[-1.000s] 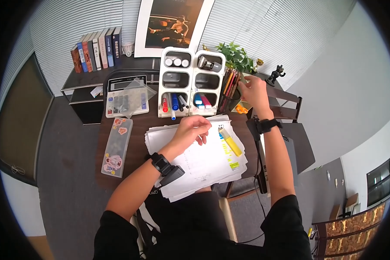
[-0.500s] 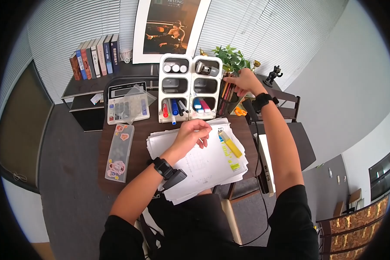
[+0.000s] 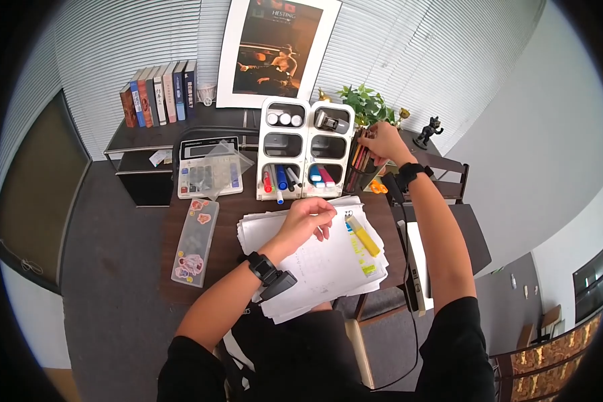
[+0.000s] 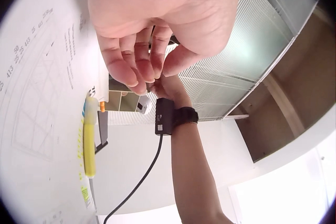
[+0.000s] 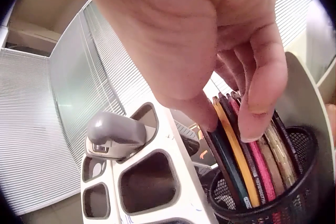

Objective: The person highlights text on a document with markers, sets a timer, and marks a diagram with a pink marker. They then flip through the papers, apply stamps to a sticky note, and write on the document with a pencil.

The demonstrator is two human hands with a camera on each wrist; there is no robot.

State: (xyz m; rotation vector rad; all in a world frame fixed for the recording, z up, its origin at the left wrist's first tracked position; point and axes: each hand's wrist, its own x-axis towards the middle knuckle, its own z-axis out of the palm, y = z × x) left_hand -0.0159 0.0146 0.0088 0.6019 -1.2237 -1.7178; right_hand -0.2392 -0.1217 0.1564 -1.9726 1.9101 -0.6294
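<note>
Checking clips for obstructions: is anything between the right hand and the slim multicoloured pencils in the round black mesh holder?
Nothing visible is. The right hand is directly at the upper part of the slim multicoloured pencils. The compartmented white plastic organizer stands beside the round black mesh holder, not between.

Seen from across the room: one white six-compartment organizer (image 3: 284,130), three white round tops (image 3: 285,119) inside; to its left, eight books (image 3: 159,95), one calculator (image 3: 189,175); in front, one yellow highlighter (image 3: 365,239); at its right, one mesh cup (image 5: 299,208), its pencils (image 5: 239,153) too bunched to count.
</note>
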